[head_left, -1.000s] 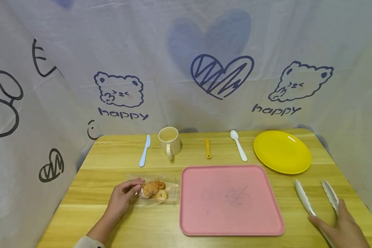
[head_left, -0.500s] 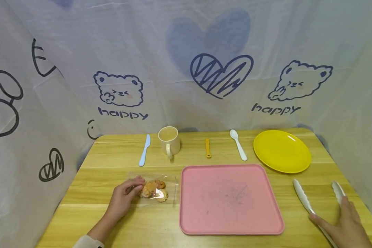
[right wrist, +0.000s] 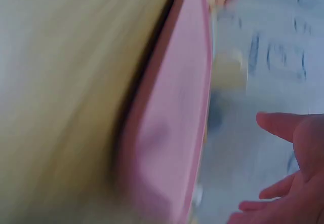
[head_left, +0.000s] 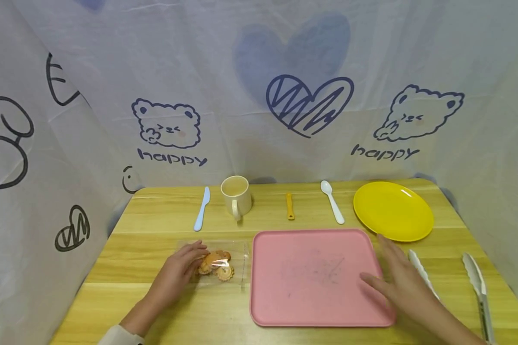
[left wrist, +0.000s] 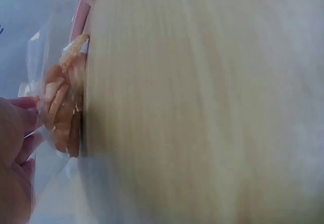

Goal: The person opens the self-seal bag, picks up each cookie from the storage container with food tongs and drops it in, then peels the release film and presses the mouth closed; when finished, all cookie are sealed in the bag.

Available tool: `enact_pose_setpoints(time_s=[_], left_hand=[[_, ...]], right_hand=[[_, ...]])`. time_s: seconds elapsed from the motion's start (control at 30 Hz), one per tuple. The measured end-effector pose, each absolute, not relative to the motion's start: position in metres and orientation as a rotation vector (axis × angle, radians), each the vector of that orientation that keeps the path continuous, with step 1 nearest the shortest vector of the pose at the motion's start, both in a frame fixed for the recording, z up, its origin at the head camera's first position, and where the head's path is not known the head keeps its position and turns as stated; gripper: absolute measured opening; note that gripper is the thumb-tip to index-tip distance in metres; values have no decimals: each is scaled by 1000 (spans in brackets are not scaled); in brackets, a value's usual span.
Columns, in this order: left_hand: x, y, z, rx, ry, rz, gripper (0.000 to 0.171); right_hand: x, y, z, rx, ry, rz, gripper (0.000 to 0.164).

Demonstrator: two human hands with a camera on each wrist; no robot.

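Note:
A clear bag of cookies (head_left: 217, 266) lies on the table left of the pink tray (head_left: 311, 278). Its left end is under the fingers of my left hand (head_left: 177, 268), which rests loosely there. In the left wrist view the fingertips are right beside the cookies (left wrist: 65, 102). My right hand (head_left: 406, 282) reaches over the tray's right edge, thumb and fingers spread, nothing held. The right wrist view shows the same hand (right wrist: 298, 173) with its fingers apart. Spread tongs (head_left: 479, 282) lie on the table at the right, one arm partly hidden behind the right hand.
Along the back stand a cream mug (head_left: 236, 199) and a yellow plate (head_left: 393, 211). Between and beside them lie a pale blue knife (head_left: 202, 209), a short orange utensil handle (head_left: 289, 207) and a white spoon (head_left: 332, 202). A printed cloth (head_left: 241, 96) hangs around the table.
My right hand has let go of the tongs, which now lie wider apart, and has moved left to the tray's edge. My left hand has shifted slightly farther over the cookie bag.

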State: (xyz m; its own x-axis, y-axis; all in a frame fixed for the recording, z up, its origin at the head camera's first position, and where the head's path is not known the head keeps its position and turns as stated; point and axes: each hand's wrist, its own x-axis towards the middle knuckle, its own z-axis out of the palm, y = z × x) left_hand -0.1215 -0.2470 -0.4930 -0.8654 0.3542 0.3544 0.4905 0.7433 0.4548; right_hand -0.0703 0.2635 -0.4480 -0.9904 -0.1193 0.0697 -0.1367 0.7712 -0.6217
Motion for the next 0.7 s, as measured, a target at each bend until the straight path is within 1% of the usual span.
enact_pose_setpoints(time_s=[0.2,0.3,0.37,0.43,0.5,0.6,0.7], left_hand=[[-118,-242,-483,-780,-2718,-527,38],[-120,-236,-475,-784,-2751,-493,37],[-125,-230,-469,-757,-2781,-557,30],[-133,-222,-462,-717,-2824,-663,25],[-145,-212,-457,-674,-2883,-798,25],[-165,-197,-451,-642,-2984,-931,28],[-184,-183,-453,-665,-3077,-1001,32]], right_hand=[[-99,185,-444,550,-2920,1186,89],[-116,150,-445,675,-2949,1282,81],[-128,128,-445,756,-2949,1365,75],[-141,108,-447,805,-2948,1439,68],[-154,88,-450,831,-2952,1457,62],[-171,60,-454,838,-2965,1396,56],[-184,40,-459,837,-2994,1255,52]])
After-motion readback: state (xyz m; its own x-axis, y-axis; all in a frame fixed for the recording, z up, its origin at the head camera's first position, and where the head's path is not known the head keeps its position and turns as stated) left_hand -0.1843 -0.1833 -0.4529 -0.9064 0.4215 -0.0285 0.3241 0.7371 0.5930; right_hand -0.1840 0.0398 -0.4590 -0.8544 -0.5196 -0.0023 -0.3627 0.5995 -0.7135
